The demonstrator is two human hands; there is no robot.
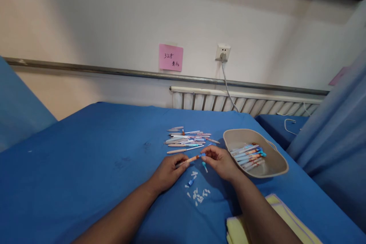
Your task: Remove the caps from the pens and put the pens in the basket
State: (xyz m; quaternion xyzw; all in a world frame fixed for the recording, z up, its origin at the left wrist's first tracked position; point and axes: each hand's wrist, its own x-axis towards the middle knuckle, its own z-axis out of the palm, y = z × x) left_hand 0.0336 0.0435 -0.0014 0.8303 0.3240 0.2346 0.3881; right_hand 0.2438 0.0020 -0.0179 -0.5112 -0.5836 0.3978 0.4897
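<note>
My left hand is closed around the barrel of an orange and white pen, which lies nearly level just above the blue cloth. At its right end, the fingers of my right hand pinch a small blue pen top. Whether that top touches the pen is hard to tell. Just below my right fingertips lies a teal pen top. A blue pen top rests nearer to me, beside several small white cone-shaped tips. Behind my hands, several pen parts are spread in a loose pile.
To the right stands a beige basket holding several pens. A folded yellow cloth lies under my right forearm. Behind the blue-covered table are a white radiator and a plugged-in cable. Blue curtains hang at the sides.
</note>
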